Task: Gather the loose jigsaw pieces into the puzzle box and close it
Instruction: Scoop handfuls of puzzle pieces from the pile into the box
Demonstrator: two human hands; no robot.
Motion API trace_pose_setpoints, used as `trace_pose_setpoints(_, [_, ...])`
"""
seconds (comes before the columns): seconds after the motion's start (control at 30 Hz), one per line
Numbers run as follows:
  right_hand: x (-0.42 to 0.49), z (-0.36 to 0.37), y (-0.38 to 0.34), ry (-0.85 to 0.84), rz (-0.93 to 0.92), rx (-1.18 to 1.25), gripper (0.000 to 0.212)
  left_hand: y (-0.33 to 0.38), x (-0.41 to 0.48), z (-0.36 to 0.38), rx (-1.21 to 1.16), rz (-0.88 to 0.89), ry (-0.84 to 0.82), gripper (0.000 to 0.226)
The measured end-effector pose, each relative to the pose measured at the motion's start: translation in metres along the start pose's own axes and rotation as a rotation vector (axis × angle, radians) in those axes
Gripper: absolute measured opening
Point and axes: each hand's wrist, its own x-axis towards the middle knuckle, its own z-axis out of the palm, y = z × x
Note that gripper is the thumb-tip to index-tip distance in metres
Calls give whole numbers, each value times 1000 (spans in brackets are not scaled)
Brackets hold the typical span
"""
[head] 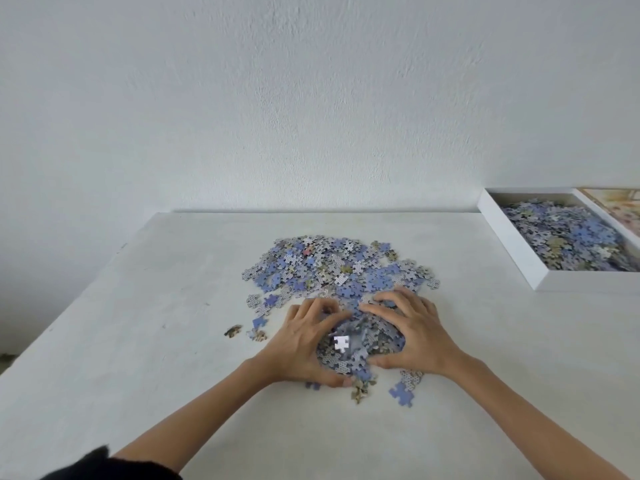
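Box [512, 244] right of loose pieces [332, 268]

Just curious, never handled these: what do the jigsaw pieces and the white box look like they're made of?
The jigsaw pieces look like thin printed cardboard: flat die-cut tabs, a matte blue face and a grey patterned backing where flipped. The puzzle box seems to be white cardboard, with thin straight walls and a smooth, dull finish, though coated board or plastic can't be ruled out.
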Motion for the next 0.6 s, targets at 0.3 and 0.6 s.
trace_pose_setpoints(0.3, [1, 4, -4, 154, -37, 231, 45, 2, 4, 2, -46, 4, 2, 89])
trace_pose_setpoints(0.6, [8, 1, 0, 69, -46, 115, 72, 0, 4, 2, -6, -28, 3, 73])
